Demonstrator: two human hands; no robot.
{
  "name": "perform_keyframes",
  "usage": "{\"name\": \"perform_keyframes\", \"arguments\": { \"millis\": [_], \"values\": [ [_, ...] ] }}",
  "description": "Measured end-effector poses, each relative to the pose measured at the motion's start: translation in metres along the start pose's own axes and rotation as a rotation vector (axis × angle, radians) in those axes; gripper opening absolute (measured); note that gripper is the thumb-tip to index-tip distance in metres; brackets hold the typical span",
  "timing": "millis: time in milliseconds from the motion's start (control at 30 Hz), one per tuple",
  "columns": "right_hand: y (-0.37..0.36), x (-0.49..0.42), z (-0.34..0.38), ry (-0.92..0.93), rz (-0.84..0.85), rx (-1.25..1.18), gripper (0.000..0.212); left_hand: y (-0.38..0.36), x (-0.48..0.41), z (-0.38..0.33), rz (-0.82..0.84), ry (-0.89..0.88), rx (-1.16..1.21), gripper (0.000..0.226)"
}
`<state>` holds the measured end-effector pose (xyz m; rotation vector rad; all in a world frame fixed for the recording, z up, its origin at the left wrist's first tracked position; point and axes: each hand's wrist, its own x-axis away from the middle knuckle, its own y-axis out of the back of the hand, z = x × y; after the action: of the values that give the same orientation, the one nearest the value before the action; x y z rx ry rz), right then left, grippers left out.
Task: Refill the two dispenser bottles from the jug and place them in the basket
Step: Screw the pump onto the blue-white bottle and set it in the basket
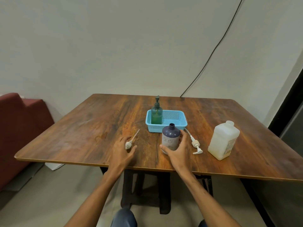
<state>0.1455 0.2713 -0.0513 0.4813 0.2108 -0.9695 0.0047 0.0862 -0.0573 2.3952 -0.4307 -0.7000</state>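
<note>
Surface [82, 128]: wooden top with strong streaked brown-orange grain, a slight sheen and rounded corners, carried on a dark frame [141, 185].
Room: plain pale wall [114, 46] behind; a thin black cable [214, 51] runs down it diagonally to the far edge of the surface; a dark red cushioned seat [19, 128] at the left; grey floor [49, 194] below.
Basket [154, 128]: light blue plastic, rectangular, perforated walls, at mid-surface.
Green dispenser bottle [156, 116]: translucent, round-shouldered, pump fitted, upright in the basket's left end.
Purple bottle [170, 136]: opaque, cylindrical, domed shoulder, threaded neck uncapped, pale floral band; upright on the surface just in front of the basket.
Jug [223, 141]: translucent white, squarish, with a short neck; stands at the right, well apart from the basket.
Right-side pump [196, 145]: white, with a curved dip tube; lies flat between the purple bottle and the jug.
Left-side pump [128, 145]: white head with a straight thin tube, flat on the surface.
Right hand [177, 150]: grip clamped round the purple bottle's lower body.
Left hand [122, 151]: low on the surface, fingers and thumb either side of the left-side pump's head; whether the grip has closed on it cannot be told.
</note>
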Motion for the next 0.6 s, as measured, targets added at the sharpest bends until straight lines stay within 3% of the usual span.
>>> {"name": "perform_keyframes", "arguments": {
  "millis": [100,300,600],
  "values": [
    [-0.007,-0.003,-0.002,-0.033,-0.01,-0.01,0.104,-0.011,0.002,0.01,0.009,0.093,-0.083,0.052],
    [-0.02,-0.007,-0.013,-0.11,-0.002,-0.087,0.102,-0.021,0.0,0.016,-0.109,0.097,-0.114,0.03],
    [-0.014,-0.01,-0.015,-0.065,-0.037,0.01,0.096,-0.012,-0.002,-0.029,-0.247,-0.01,0.133,0.029]
  ]
}}
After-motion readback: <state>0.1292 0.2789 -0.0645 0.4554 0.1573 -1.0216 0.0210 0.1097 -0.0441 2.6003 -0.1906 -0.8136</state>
